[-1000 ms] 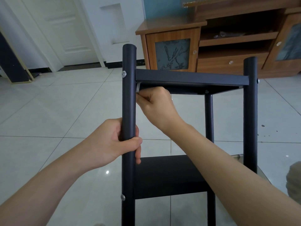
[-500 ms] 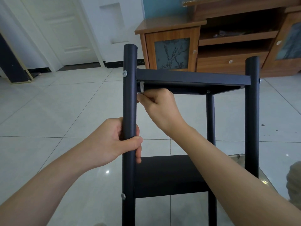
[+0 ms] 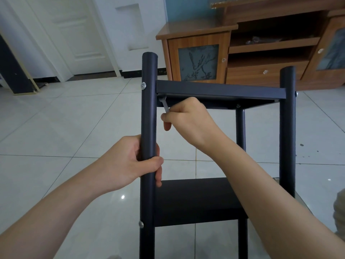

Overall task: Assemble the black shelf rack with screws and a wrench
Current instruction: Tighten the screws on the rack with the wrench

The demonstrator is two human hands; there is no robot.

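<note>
Right hand (image 3: 188,120) pinches the little wrench (image 3: 165,105), which slants up-left into the corner under the top shelf (image 3: 220,89), while left hand (image 3: 130,161) wraps the front post (image 3: 148,113) just below.

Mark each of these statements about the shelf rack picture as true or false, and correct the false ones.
1. The left hand grips the front left post of the rack. True.
2. The right hand holds a small wrench under the top shelf. True.
3. The wrench head sits at the right end of the top shelf. False: it is at the left end, in the corner beside the front left post.
4. The rack stands on a carpet. False: it stands on a pale tiled floor.
5. A silver screw shows on the front left post, level with the top shelf. True.
6. The wooden cabinet stands between the person and the rack. False: it is behind the rack.
</note>
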